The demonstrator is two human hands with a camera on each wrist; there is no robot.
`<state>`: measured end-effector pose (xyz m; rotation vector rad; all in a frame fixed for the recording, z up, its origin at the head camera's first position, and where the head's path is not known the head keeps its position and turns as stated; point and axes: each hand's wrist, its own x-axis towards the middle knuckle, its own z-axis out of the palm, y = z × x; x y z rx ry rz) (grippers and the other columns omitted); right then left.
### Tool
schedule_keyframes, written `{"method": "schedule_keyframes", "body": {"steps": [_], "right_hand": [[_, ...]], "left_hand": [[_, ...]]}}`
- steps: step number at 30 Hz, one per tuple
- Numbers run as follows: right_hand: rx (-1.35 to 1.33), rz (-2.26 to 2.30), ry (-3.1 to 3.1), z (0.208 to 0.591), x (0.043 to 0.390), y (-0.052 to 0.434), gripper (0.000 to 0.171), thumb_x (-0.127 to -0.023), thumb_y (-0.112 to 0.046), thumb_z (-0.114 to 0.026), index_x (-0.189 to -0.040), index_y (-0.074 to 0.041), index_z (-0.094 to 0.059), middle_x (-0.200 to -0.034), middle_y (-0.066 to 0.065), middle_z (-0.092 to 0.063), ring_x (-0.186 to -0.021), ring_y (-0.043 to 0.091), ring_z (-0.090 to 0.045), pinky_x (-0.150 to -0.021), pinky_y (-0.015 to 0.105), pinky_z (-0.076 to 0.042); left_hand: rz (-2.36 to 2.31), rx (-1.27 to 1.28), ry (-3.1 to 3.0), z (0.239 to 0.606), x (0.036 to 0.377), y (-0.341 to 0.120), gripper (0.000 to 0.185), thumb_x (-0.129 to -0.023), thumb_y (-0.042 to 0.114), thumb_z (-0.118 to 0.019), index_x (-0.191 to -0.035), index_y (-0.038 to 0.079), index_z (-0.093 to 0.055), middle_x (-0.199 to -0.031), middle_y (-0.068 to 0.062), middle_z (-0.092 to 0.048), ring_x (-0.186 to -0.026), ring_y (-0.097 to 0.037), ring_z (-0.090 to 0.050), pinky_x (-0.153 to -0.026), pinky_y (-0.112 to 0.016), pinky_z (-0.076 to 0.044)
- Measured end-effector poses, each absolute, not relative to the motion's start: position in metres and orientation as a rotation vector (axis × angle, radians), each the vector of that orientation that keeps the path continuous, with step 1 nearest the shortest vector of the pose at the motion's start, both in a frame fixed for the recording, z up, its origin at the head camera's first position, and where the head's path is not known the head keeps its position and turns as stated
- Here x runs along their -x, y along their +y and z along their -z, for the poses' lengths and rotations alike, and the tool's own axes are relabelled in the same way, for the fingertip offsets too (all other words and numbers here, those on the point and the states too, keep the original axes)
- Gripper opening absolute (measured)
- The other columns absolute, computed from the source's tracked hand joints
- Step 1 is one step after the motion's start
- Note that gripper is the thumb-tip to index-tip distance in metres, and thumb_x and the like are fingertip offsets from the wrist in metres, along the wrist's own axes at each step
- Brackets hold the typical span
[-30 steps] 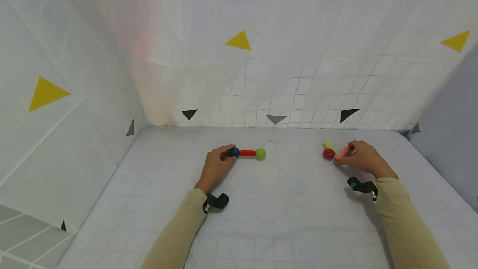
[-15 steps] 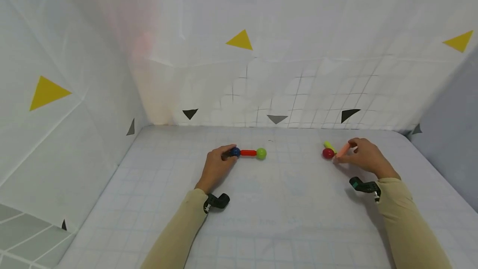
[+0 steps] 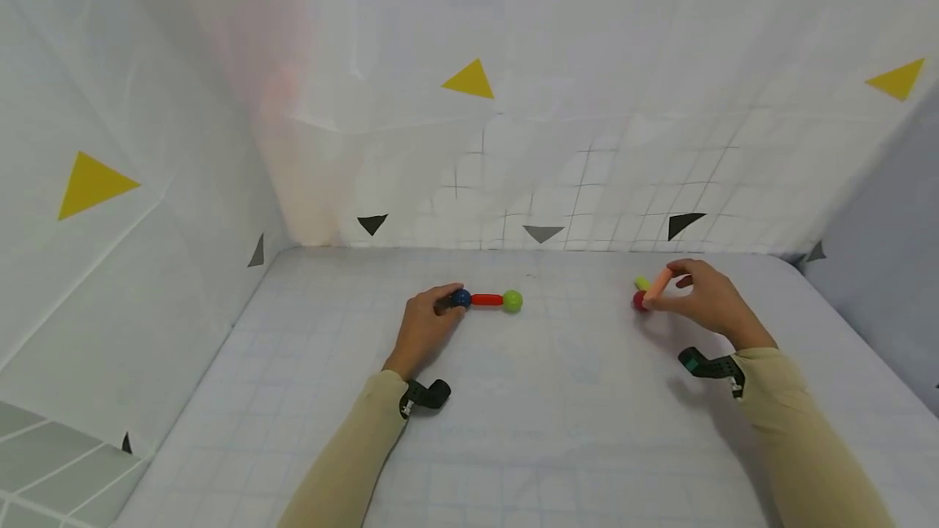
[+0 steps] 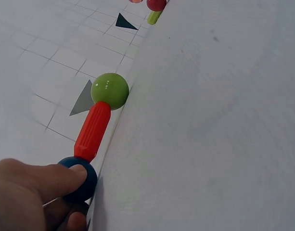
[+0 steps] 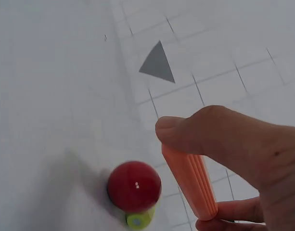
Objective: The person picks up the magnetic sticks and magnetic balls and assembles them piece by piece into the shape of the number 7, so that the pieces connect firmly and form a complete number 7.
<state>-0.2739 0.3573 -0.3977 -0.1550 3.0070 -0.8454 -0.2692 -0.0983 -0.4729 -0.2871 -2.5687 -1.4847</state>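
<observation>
Beside the red ball (image 3: 640,301), the right hand (image 3: 706,301) has lifted its pinched orange rod (image 3: 657,285); left grip (image 3: 424,324) unchanged on the blue ball (image 3: 460,297)

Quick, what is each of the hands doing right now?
Left hand: pinching the blue ball.
Right hand: pinching the orange rod.

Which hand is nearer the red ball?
Right. The right hand, pinching an orange rod, is beside the red ball; the left hand grips the blue ball far away.
</observation>
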Motion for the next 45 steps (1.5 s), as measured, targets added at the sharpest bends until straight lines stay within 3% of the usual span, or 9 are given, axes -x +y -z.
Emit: {"method": "schedule_keyframes", "body": {"steps": [16,26,45], "right_hand": [[0.294,0.972,3.077,0.390,0.260,0.320,0.094,-0.083,-0.051,-0.086,-0.145,0.007,-0.045,-0.140,0.026,-0.049,-0.124,0.046,-0.050,-0.090,0.061,-0.049],[0.394,1.043,3.047,0.393,0.256,0.294,0.094,-0.080,-0.051,-0.089,-0.143,0.006,-0.049,-0.133,0.022,-0.053,-0.113,0.041,-0.058,-0.086,0.052,-0.054],[0.686,1.107,3.043,0.401,0.254,0.245,0.083,-0.075,-0.033,-0.096,-0.137,0.004,-0.055,-0.130,0.015,-0.057,-0.114,0.033,-0.055,-0.086,0.052,-0.054]], "left_hand": [[1.488,0.288,-2.583,0.473,0.270,-0.099,0.040,-0.098,0.016,-0.075,-0.138,0.016,-0.070,-0.123,-0.001,-0.071,-0.101,-0.017,-0.063,-0.093,-0.037,-0.053],[1.483,0.272,-2.580,0.473,0.269,-0.102,0.040,-0.098,0.017,-0.075,-0.138,0.016,-0.070,-0.122,-0.001,-0.071,-0.101,-0.017,-0.063,-0.093,-0.038,-0.053],[1.485,0.292,-2.573,0.472,0.270,-0.101,0.040,-0.097,0.016,-0.075,-0.137,0.015,-0.070,-0.119,-0.001,-0.071,-0.098,-0.018,-0.062,-0.090,-0.038,-0.053]]}}
